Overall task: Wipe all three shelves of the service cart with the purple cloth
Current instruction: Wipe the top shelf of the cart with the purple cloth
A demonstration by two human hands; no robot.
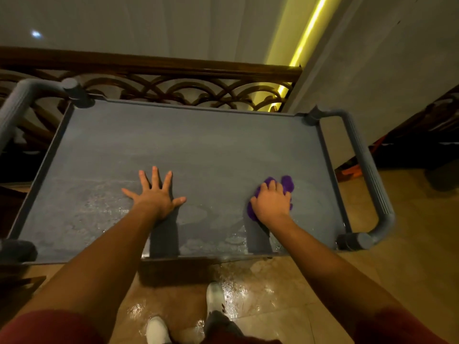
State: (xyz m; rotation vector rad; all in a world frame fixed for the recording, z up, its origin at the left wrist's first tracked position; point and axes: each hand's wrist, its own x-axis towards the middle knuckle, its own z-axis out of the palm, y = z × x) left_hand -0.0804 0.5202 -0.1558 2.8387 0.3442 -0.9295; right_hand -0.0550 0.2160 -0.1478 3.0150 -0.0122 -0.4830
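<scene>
1. Glossy tan floor (310, 306) is showing wet patches under a grey cart, whose top shelf (188, 140) is filling the view, with a dark wooden railing (154, 68) running behind it.
2. Risk, as I judge it: the floor by the white shoes (215, 297) is looking wet, so leaning hard into a stroke could make a foot slip or roll the cart away toward the railing.
3. Another risk: the two lower shelves are lying hidden under the top one, so they could get skipped; damp streaks on the near half suggest only the top is being wiped.
4. Left hand (155, 196) is lying flat on the shelf, fingers spread wide, holding nothing, seemingly steadying the cart.
5. Right hand (272, 202) is pressing down with curled fingers on the bunched cloth (287, 182), which is sitting on the right part of the top shelf and peeking out beyond the knuckles.
6. Outward, grey handles (370, 170) are curving off both ends of the cart.
</scene>
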